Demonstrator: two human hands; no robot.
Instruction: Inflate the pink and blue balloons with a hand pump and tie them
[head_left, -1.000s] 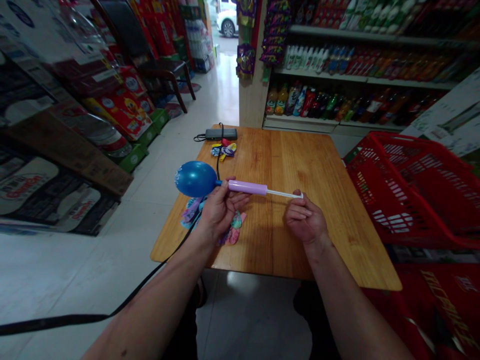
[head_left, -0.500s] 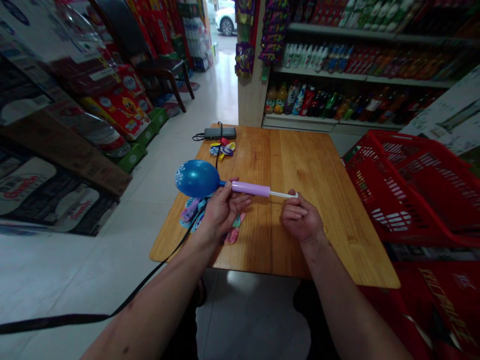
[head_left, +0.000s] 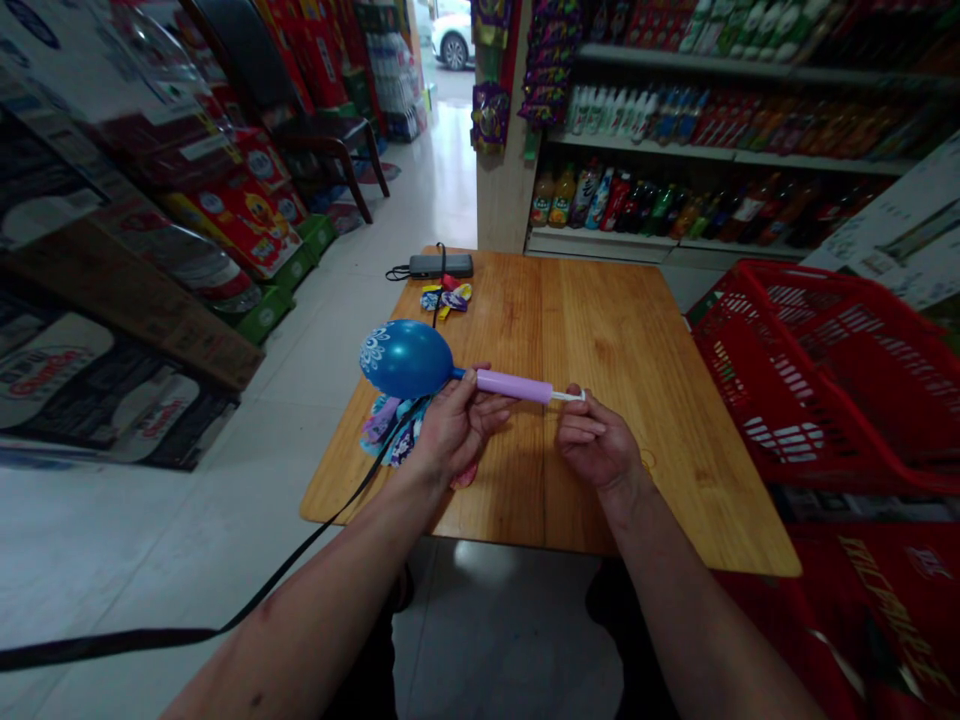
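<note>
A blue balloon point(head_left: 407, 359) with a white pattern is inflated, its neck fitted on the nozzle end of a purple hand pump point(head_left: 514, 386). My left hand point(head_left: 455, 425) pinches the neck where it meets the pump, palm turned up under the barrel. At the other end, my right hand point(head_left: 595, 437) holds the white handle point(head_left: 574, 396), with only a short piece of rod showing. Flat balloons point(head_left: 386, 425) lie on the table beneath the inflated one and beside my left hand, partly hidden by it.
On the wooden table point(head_left: 600, 320), a grey power bank point(head_left: 441, 266) with a black cable and a small pile of balloons point(head_left: 448, 297) lie at the back left. A red basket point(head_left: 832, 370) stands right. A black strap point(head_left: 300, 550) crosses my left forearm.
The white rod has gone further into the pump. The balloon, pump and my left hand have shifted right, while my right hand has moved slightly left.
</note>
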